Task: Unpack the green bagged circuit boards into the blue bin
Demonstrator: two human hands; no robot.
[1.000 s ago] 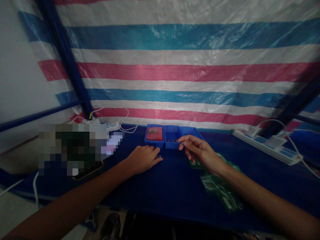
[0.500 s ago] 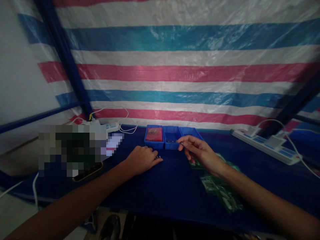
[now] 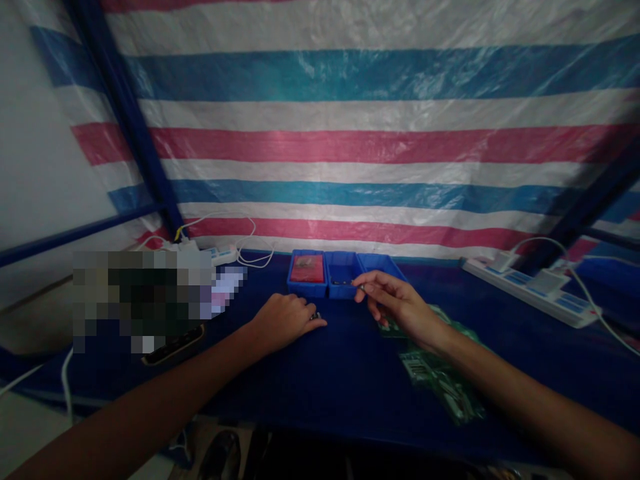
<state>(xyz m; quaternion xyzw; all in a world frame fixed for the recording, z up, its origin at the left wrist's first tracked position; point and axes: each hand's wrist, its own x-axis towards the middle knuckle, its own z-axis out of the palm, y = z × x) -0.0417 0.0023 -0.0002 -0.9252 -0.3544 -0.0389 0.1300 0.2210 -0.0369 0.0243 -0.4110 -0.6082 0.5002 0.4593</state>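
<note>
On the dark blue tabletop (image 3: 320,393), my left hand (image 3: 283,321) rests palm down with its fingers curled. A small shiny metal-looking piece (image 3: 315,316) shows between its thumb and forefinger; its kind is too small to tell. My right hand (image 3: 395,301) pinches a thin, dark little piece (image 3: 362,287) between thumb and forefinger, just in front of the middle blue bin (image 3: 343,291). Left of that bin stands another blue bin (image 3: 307,289) with a red packet (image 3: 307,269) in it. The right blue bin (image 3: 383,265) is partly behind my right hand.
Green-tinted plastic bags (image 3: 450,387) with thin pieces inside lie under and beside my right forearm. A white power strip (image 3: 530,293) with plugs stands at the right. At the left are a blurred-out area, a dark flat object (image 3: 175,345) and white cables (image 3: 257,250).
Both hands stay almost in place, still holding their small pieces. The whole view has shifted very slightly.
</note>
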